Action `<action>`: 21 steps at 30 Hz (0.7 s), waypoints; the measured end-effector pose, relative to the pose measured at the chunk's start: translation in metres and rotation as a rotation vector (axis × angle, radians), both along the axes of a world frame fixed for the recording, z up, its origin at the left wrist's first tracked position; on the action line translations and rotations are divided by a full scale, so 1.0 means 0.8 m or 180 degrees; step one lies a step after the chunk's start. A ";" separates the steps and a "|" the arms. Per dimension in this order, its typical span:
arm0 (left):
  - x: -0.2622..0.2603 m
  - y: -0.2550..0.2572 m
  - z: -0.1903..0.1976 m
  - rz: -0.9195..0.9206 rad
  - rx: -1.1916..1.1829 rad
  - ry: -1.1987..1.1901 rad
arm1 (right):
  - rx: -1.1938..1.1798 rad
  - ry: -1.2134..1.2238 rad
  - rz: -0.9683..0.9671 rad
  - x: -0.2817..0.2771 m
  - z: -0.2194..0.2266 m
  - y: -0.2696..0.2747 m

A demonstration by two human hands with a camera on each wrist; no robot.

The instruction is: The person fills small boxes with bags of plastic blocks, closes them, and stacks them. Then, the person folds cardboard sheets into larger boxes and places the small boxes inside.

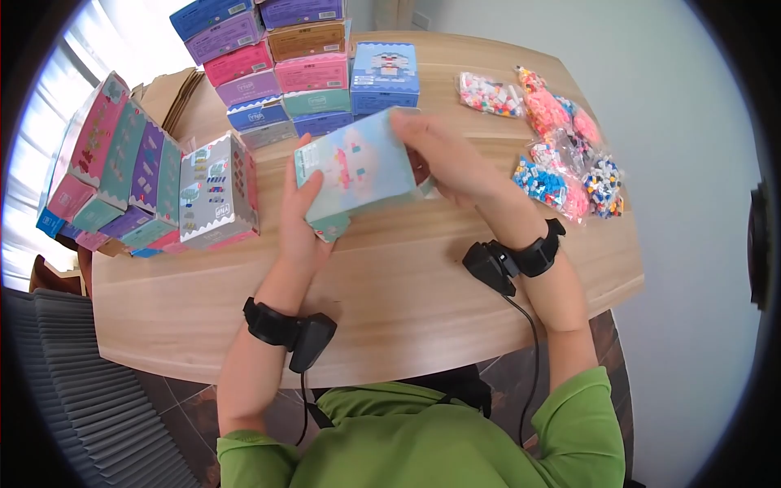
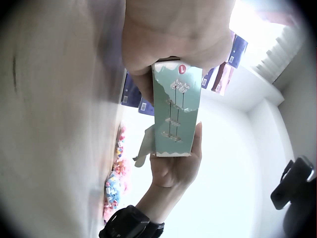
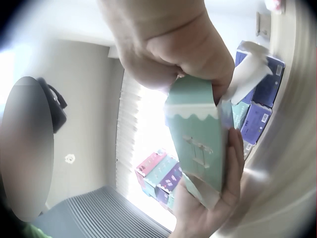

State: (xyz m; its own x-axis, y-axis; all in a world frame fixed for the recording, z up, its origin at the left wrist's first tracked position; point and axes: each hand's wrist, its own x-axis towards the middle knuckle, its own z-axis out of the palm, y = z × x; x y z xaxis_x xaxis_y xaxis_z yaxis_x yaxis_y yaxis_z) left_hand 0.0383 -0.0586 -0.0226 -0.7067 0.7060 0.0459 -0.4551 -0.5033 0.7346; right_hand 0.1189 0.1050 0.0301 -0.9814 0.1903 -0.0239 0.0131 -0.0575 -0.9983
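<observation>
The left forearm (image 1: 248, 378) and the right forearm (image 1: 557, 301) reach from near to far, slanting toward each other. The left hand (image 1: 299, 224) grips, thumb pointing far; the right hand (image 1: 447, 159), slightly farther off, reaches leftward, fingers curled.

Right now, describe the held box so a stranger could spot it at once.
Find the wooden table, then the left hand and right hand above it. Between them is the mint-sided box with a pale blue-and-pink picture on its face. Unlike the stacked boxes behind it, this one alone is in someone's hands.
</observation>
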 end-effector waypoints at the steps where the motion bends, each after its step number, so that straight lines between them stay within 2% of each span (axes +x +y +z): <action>1: -0.001 0.001 -0.001 0.0023 0.0066 -0.0133 | -0.0385 0.0035 0.0110 0.001 0.008 0.000; 2: -0.003 0.001 -0.004 0.0036 0.0036 -0.0217 | -0.0768 0.0068 0.0219 0.003 0.012 0.001; 5: -0.011 -0.001 -0.013 0.0114 -0.0028 -0.0476 | 0.0878 0.0242 -0.0029 0.008 0.017 0.003; 8: -0.013 -0.001 -0.014 0.0225 -0.0075 -0.0720 | 0.1834 0.0447 0.0065 0.011 0.016 0.005; 11: -0.009 -0.002 -0.009 0.0126 -0.0088 -0.0770 | 0.2718 0.1215 -0.0347 0.018 0.018 -0.019; 13: -0.007 -0.007 -0.002 -0.0118 -0.0083 -0.0664 | 0.2842 0.1143 -0.0591 0.013 0.013 -0.021; 16: -0.009 -0.011 -0.014 -0.0529 0.0234 0.0311 | 0.2627 0.1197 -0.0765 0.011 0.011 -0.006; 17: -0.009 -0.008 -0.014 -0.0408 0.0011 0.0567 | 0.2493 0.1244 -0.0775 0.012 0.013 -0.001; 19: -0.009 -0.003 -0.011 -0.0145 -0.0432 0.1075 | 0.2703 0.1109 -0.0779 0.017 0.017 0.005; 21: -0.012 -0.003 -0.014 -0.0111 -0.0523 0.1022 | 0.2782 0.1005 -0.0765 0.023 0.022 0.006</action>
